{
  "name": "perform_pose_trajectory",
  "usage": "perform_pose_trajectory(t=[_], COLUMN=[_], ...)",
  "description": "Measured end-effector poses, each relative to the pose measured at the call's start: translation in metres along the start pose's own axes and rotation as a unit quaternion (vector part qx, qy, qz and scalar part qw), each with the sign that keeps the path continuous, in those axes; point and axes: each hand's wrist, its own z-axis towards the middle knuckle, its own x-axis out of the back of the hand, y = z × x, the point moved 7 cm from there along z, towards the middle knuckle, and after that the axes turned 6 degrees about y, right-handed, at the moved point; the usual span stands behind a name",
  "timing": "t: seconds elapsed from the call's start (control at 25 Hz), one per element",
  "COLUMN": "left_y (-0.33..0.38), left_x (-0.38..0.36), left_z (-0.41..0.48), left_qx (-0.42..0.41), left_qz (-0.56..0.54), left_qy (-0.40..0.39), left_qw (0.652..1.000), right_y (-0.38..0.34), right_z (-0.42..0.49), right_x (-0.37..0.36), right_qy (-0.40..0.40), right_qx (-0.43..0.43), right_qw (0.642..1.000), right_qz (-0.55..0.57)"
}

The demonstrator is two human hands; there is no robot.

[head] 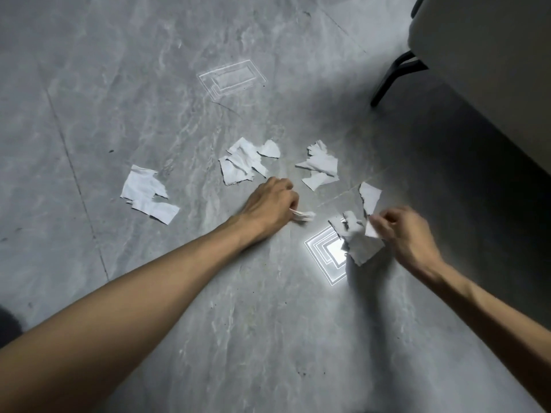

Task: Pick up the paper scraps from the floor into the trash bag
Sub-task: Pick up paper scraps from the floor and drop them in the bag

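Note:
White torn paper scraps lie on the grey marble floor. One pile (pixel 148 193) is at the left, another (pixel 246 160) in the middle, a third (pixel 320 165) to its right. My left hand (pixel 269 205) rests low on the floor, fingers closed on a small crumpled scrap (pixel 304 216). My right hand (pixel 405 234) pinches a bunch of scraps (pixel 359 236), with one long piece (pixel 369 196) sticking up from it. No trash bag is in view.
A light grey seat or cabinet (pixel 492 55) with a black metal leg (pixel 393 76) stands at the upper right, with dark shadow under it. Bright ceiling-light reflections (pixel 328 254) show on the glossy floor tiles (pixel 119 84).

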Motion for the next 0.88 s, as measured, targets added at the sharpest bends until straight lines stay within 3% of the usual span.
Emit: perform_pose_trajectory(t=[0.16,0.28,0.44,0.52,0.64,0.8,0.88], left_y=[-0.011,-0.003,0.004,-0.006,-0.025,-0.044,-0.063], left_x=[-0.005,0.007,0.064,0.104,0.175,0.266,0.299], left_z=[-0.006,-0.025,-0.063,-0.090,-0.133,-0.198,-0.246], left_qx=[0.039,0.056,0.039,0.086,0.152,0.160,0.208], left_qz=[0.018,-0.032,-0.093,-0.135,-0.159,-0.065,-0.056], left_qy=[0.000,-0.022,-0.003,0.017,0.072,0.164,0.193], left_qw=[0.999,0.998,0.995,0.987,0.973,0.971,0.957], right_y=[0.000,-0.005,-0.043,-0.076,-0.147,-0.240,-0.289], right_z=[-0.009,-0.014,-0.016,-0.022,-0.044,-0.087,-0.112], right_x=[-0.034,-0.051,-0.068,-0.073,-0.079,-0.098,-0.107], right_qy=[-0.032,-0.047,-0.111,-0.129,-0.160,-0.259,-0.298], right_qx=[0.059,0.115,0.107,0.054,0.059,0.097,0.129], right_qw=[0.995,0.985,0.988,0.980,0.944,0.903,0.890], right_qz=[-0.069,-0.118,0.010,0.142,0.281,0.329,0.321])
